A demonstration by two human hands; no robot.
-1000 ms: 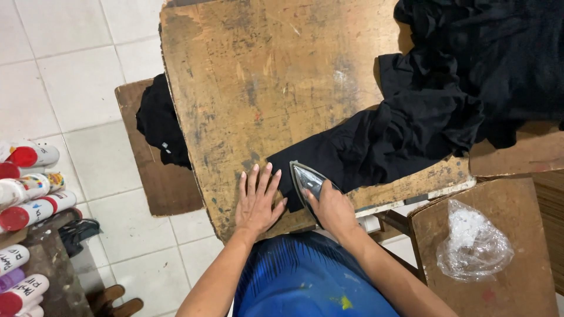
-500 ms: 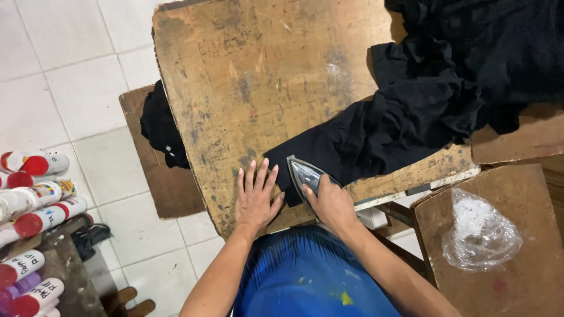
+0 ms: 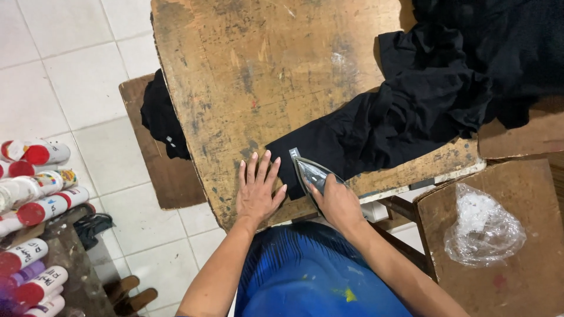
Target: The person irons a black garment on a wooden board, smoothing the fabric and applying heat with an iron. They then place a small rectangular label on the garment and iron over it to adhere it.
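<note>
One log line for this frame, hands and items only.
left hand flat on wooden table | right hand grips iron | iron on black garment

Iron on a black garment at the near edge of a worn wooden table

The clothes iron [image 3: 310, 173] is small, with a shiny silver body tapering to a point that faces away from the person; it sits flat on the near end of the black garment [image 3: 376, 126]. That end of the garment lies smoothed and flat on the scuffed wooden table [image 3: 247, 70], a small grey tag showing just beside the iron's tip. Farther right the cloth bunches into deep folds and rises into a crumpled heap at the table's far right corner.
</note>
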